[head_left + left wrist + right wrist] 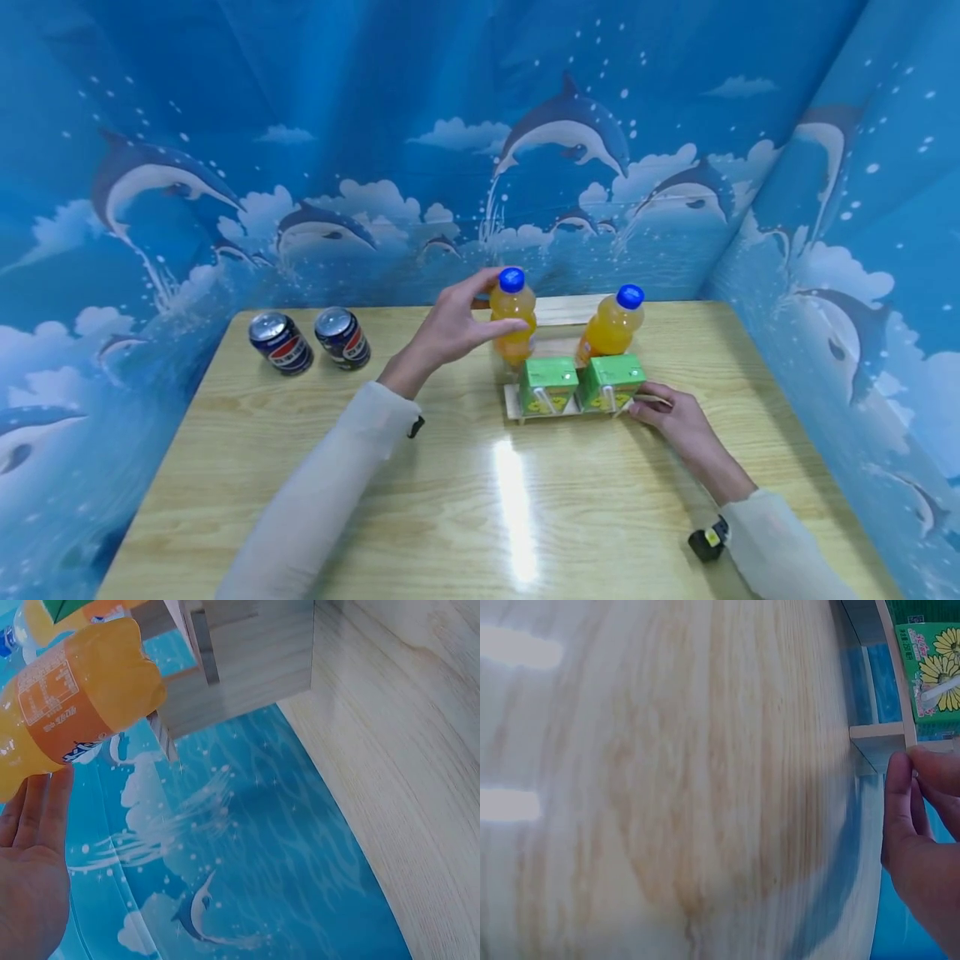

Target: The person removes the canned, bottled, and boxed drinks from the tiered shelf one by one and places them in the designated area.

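My left hand [455, 323] holds a bottle of orange drink [516, 300] with a blue cap, thumb in front and fingers behind. The bottle stands upright at the left end of a small wooden rack [573, 310]; in the left wrist view its base overlaps the rack's side edge [166, 739]. A second orange drink bottle [611, 325] leans slightly in the rack's back row, to the right. In front sit two green drink cartons [551, 372] with straws on their faces. At the rack's front right corner, my right hand [681, 423] pinches the wooden edge between thumb and fingers.
Two dark blue soda cans [281, 342] [342, 337] stand at the back left of the wooden table [450, 508]. A blue dolphin-print curtain [420, 100] rises behind the table and along its sides.
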A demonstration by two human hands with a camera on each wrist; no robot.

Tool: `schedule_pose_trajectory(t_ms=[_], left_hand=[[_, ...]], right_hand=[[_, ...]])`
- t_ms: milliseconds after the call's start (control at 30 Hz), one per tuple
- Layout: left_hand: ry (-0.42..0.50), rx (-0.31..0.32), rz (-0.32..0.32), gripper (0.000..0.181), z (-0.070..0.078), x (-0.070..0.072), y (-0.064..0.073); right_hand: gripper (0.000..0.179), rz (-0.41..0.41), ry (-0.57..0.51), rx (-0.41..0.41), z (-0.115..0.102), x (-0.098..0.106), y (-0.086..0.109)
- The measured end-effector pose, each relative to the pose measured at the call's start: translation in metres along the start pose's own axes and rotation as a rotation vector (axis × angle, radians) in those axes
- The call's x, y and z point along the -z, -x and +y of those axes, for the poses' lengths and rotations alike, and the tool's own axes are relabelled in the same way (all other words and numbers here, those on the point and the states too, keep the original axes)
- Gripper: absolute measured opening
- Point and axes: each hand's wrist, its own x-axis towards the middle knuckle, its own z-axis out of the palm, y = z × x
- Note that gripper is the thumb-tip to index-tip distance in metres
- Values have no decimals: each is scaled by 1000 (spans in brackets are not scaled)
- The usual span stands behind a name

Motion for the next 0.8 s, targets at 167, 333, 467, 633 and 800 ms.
schedule_pose_trajectory(t_ms=[167, 333, 467, 633, 800], left_hand=[[1, -12, 29, 73, -1, 10, 5], [-17, -30, 68, 72, -3, 20, 11], [-31, -10, 90, 73, -4, 28, 17], [-48, 23, 127, 73, -3, 39, 29], [-64, 0, 187, 71, -4, 51, 40]], right_hand=[[59, 14, 20, -10, -2, -1, 4], [58, 15, 1, -33, -5, -11, 8], [57, 66, 8, 1, -6, -18, 12], [53, 148, 63, 43, -6, -29, 15], [50, 191, 67, 43, -6, -36, 18]])
